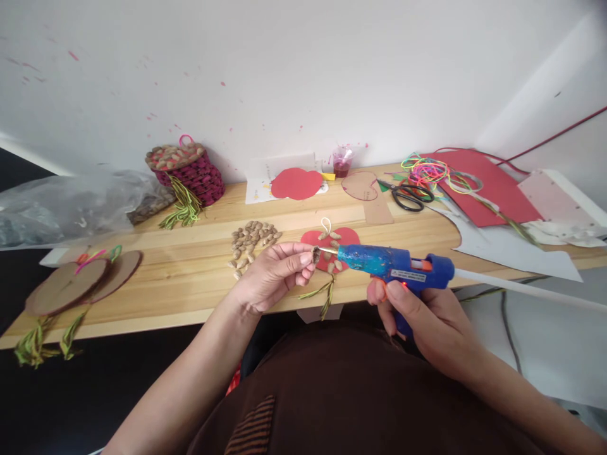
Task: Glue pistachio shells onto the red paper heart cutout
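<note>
My right hand (427, 316) is wrapped round a blue hot glue gun (398, 262), with a long white glue stick (526, 287) coming out of its back. The gun's metal nozzle points left and meets a small brown nutshell (316, 255) pinched between the fingertips of my left hand (279, 272). Just behind the nozzle lies a red card shape (348, 237) with several pale shells on it, a white loop at its top and a green tassel (326, 297) below. A pile of loose shells (253, 240) sits on the wooden table beyond my left hand.
Further back are a purple woven basket (192, 180) topped with shells, a red paper cutout (296, 183), a cup of red liquid (342, 163), black scissors (410, 194), tangled bright cord (429, 172) and red card (497, 189). Tasselled cardboard discs (69, 287) and a plastic bag (80, 205) are at left.
</note>
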Demonstrator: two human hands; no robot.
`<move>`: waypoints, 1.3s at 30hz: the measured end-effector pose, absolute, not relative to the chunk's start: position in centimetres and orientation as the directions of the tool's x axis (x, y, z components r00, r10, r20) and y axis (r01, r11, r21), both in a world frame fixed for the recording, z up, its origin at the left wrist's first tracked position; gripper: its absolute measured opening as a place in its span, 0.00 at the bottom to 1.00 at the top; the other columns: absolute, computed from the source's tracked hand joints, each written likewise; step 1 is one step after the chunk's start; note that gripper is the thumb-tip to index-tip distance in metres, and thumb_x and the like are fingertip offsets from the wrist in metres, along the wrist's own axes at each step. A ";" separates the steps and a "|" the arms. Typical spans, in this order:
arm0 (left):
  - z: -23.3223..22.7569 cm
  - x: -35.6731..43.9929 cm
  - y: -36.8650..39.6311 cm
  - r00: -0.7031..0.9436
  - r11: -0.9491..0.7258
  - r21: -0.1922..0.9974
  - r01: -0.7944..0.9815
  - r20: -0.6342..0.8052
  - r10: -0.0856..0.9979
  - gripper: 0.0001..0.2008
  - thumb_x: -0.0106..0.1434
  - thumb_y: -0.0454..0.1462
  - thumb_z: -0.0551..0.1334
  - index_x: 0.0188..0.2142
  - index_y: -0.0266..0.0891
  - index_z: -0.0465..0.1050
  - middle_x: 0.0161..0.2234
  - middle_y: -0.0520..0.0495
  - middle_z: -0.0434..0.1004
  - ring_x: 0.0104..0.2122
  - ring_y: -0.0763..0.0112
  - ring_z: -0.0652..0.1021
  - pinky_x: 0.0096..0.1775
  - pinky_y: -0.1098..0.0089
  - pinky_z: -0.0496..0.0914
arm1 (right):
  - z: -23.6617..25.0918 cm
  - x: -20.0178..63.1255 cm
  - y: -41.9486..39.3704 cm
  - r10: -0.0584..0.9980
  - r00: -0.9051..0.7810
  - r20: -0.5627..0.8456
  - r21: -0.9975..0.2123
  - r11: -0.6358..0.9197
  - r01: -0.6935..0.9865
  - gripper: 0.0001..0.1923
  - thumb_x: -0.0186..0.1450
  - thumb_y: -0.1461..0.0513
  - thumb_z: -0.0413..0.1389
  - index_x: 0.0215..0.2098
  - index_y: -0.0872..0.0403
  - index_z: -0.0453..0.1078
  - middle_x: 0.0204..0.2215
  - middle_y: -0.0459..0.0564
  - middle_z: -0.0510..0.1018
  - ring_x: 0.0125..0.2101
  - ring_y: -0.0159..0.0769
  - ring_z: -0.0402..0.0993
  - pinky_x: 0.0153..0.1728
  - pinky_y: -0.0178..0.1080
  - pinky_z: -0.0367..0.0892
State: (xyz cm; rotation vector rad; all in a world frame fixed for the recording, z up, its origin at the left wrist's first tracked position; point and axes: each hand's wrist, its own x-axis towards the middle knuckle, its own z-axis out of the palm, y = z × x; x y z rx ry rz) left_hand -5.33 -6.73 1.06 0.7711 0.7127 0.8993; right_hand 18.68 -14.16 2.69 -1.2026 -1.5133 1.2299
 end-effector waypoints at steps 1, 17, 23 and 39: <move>1.1 -5.3 -6.7 0.441 0.405 0.820 -0.405 -0.213 0.872 0.15 0.49 0.39 0.79 0.31 0.33 0.81 0.23 0.50 0.76 0.22 0.81 0.74 0.25 0.81 0.69 | 2.6 18.7 -14.2 0.979 -0.202 0.026 -0.982 0.063 0.176 0.20 0.72 0.47 0.50 0.32 0.52 0.70 0.18 0.45 0.71 0.22 0.34 0.67 0.27 0.40 0.62; 0.9 -5.3 -6.5 0.426 0.395 0.825 -0.405 -0.212 0.879 0.14 0.50 0.39 0.78 0.30 0.33 0.80 0.23 0.50 0.75 0.22 0.80 0.73 0.25 0.81 0.68 | 2.6 18.9 -14.0 0.979 -0.201 0.035 -0.969 0.083 0.233 0.18 0.73 0.48 0.51 0.32 0.50 0.69 0.20 0.44 0.72 0.23 0.34 0.68 0.27 0.39 0.64; 0.5 -5.4 -6.4 0.411 0.378 0.810 -0.448 -0.189 0.892 0.12 0.52 0.38 0.77 0.29 0.32 0.79 0.22 0.50 0.73 0.23 0.80 0.71 0.25 0.80 0.67 | 2.8 18.8 -14.3 0.978 -0.206 0.041 -0.966 0.092 0.243 0.16 0.73 0.49 0.51 0.32 0.49 0.67 0.18 0.42 0.70 0.20 0.32 0.66 0.23 0.37 0.62; 0.1 -5.0 -6.4 0.415 0.398 0.780 -0.483 -0.196 0.888 0.12 0.52 0.37 0.77 0.28 0.32 0.78 0.22 0.51 0.73 0.21 0.81 0.72 0.25 0.81 0.68 | 2.0 19.0 -14.6 0.960 -0.270 0.069 -0.943 0.152 0.296 0.18 0.74 0.52 0.49 0.28 0.50 0.66 0.20 0.44 0.71 0.22 0.33 0.67 0.24 0.37 0.62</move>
